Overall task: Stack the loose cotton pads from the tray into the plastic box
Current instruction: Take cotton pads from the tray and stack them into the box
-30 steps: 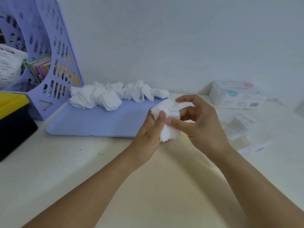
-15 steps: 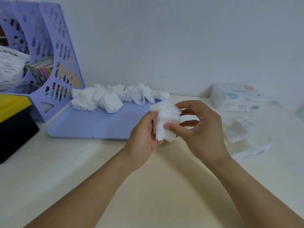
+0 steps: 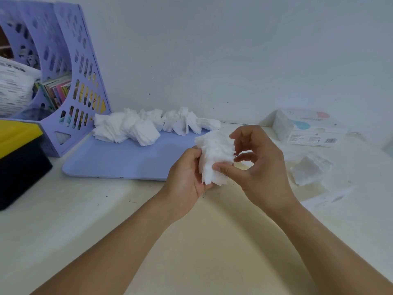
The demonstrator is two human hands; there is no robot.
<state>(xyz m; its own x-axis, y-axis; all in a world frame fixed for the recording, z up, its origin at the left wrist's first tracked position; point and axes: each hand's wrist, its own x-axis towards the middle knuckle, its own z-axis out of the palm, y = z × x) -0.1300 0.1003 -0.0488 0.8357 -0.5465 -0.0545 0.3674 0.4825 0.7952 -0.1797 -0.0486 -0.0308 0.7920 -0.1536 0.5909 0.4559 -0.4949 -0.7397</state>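
Note:
Both hands hold a fanned bundle of white cotton pads [image 3: 214,156] above the table, just in front of the lilac tray's right end. My left hand [image 3: 187,177] grips the bundle from the left side. My right hand [image 3: 259,167] pinches its lower edge with the thumb, the other fingers curled over its top. A heap of loose cotton pads [image 3: 148,126] lies along the far edge of the lilac tray [image 3: 119,162]. To the right stands a clear plastic box [image 3: 310,169] with a few pads inside; its walls are hard to make out.
A lilac file rack [image 3: 63,81] with booklets stands at the back left. A yellow and black box [image 3: 19,158] sits at the left edge. A white printed carton [image 3: 308,128] lies at the back right against the wall.
The bundle has been turned and squared between both hands, now fanned more upright. My right fingers have shifted from the side to over its top. Both hands stay in the same place.

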